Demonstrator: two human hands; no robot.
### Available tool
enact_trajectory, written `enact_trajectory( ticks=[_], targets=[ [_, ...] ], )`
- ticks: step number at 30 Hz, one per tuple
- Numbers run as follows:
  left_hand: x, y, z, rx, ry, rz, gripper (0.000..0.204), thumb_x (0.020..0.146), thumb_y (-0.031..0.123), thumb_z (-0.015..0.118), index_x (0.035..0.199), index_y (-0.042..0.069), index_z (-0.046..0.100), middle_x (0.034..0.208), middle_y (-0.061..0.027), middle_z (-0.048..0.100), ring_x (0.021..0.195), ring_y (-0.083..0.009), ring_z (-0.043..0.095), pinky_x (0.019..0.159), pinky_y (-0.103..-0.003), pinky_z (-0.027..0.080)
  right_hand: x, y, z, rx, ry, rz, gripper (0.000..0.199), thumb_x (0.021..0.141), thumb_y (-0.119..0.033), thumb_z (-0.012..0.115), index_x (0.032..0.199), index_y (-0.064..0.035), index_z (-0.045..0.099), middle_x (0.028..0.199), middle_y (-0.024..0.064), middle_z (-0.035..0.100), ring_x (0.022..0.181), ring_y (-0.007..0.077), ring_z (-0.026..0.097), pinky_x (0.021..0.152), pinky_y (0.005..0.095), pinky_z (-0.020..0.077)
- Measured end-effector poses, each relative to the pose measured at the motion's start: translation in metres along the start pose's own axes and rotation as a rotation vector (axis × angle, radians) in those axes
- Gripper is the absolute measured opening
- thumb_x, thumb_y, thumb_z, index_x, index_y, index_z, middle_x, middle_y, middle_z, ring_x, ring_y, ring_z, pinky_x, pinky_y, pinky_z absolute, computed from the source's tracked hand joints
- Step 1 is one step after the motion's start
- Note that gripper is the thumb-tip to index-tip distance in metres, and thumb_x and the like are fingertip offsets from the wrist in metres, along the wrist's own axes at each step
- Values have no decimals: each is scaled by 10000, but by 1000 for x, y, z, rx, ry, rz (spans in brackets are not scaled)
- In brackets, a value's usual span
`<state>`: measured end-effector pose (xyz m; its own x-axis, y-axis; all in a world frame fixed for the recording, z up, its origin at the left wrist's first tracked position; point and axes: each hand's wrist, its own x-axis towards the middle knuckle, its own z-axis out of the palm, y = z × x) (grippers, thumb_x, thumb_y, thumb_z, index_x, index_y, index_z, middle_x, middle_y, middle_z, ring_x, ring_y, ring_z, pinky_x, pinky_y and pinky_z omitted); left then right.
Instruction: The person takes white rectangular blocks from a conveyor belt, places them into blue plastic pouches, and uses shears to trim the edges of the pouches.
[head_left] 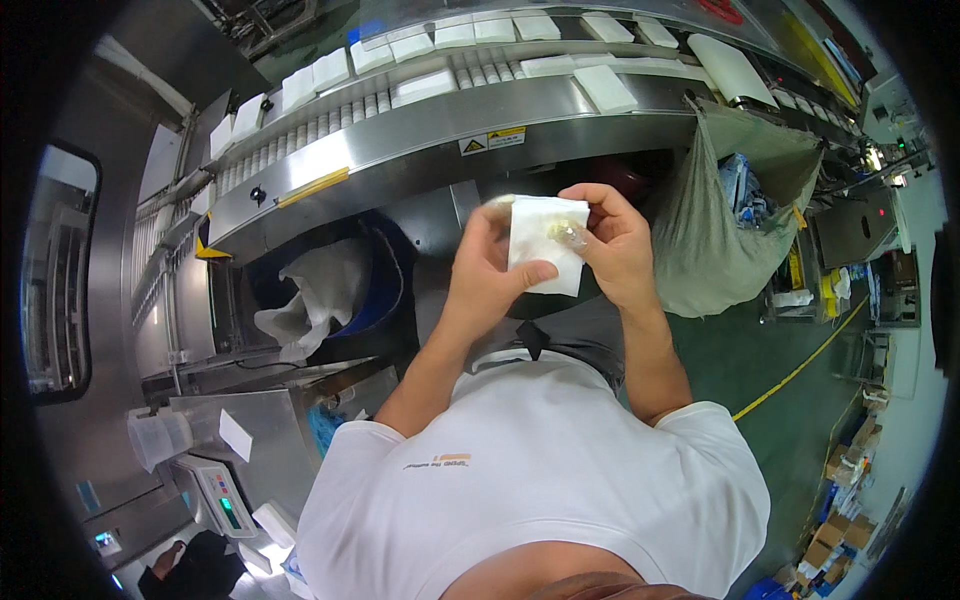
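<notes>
In front of my chest I hold a flat white rectangular packet [534, 262], which looks like a folded wipe or paper pad. My left hand [484, 272] grips its left side, with the thumb lying across the lower face and the fingers behind. At the upper right edge my right hand [622, 252] is closed on the same packet. Around the right thumb tip sits a shiny, see-through, slightly yellowish covering [568, 236]; its kind is unclear. The fingers behind the packet are mostly hidden.
Beyond my hands a steel roller conveyor [380, 150] carries several white packets [605, 90]. A grey-green cloth sack [690, 230] with blue-and-white wrappers hangs on the right. At left stands a blue bin [385, 290] with white sheeting; a scale [222, 500] and another person's dark sleeve [205, 570] are lower left.
</notes>
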<state>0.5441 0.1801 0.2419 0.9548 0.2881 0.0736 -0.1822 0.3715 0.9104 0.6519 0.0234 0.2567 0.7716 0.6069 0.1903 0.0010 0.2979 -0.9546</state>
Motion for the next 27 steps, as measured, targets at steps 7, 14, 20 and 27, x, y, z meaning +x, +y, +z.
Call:
enact_trajectory(
  ticks=[7, 14, 20, 27],
  targets=[
    [-6, 8, -4, 78, -70, -66, 462, 829, 20, 849, 1232, 16, 623, 1151, -70, 693, 1080, -154, 651, 955, -333, 529, -6, 2, -2, 27, -8, -41, 414, 937, -52, 756, 1300, 12, 569, 1180, 76, 655, 1064, 128, 638, 931, 293, 543],
    [3, 19, -7, 650, -114, -27, 523, 790, 40, 858, 1254, 23, 617, 1081, -136, 731, 1005, -199, 705, 891, -337, 546, 3, -22, -16, -526, -243, 48, 433, 860, -118, 815, 1238, 7, 646, 1118, 45, 666, 1007, 118, 633, 870, 287, 529],
    [12, 4, -17, 272, -130, -150, 675, 790, 59, 883, 1360, -11, 526, 1122, -102, 717, 1042, -194, 692, 911, -336, 559, -8, 4, -19, -396, 2, 106, 228, 891, -66, 763, 1090, 16, 686, 957, 86, 716, 856, 110, 673, 746, 289, 543],
    [10, -16, -6, 148, -3, -245, 479, 858, -39, 781, 1294, -33, 583, 1141, -126, 730, 1017, -170, 715, 895, -292, 572, -17, 20, -26, -286, 104, 159, 253, 921, -42, 746, 1152, 20, 662, 1007, 43, 712, 935, 85, 658, 821, 271, 550]
  ],
)
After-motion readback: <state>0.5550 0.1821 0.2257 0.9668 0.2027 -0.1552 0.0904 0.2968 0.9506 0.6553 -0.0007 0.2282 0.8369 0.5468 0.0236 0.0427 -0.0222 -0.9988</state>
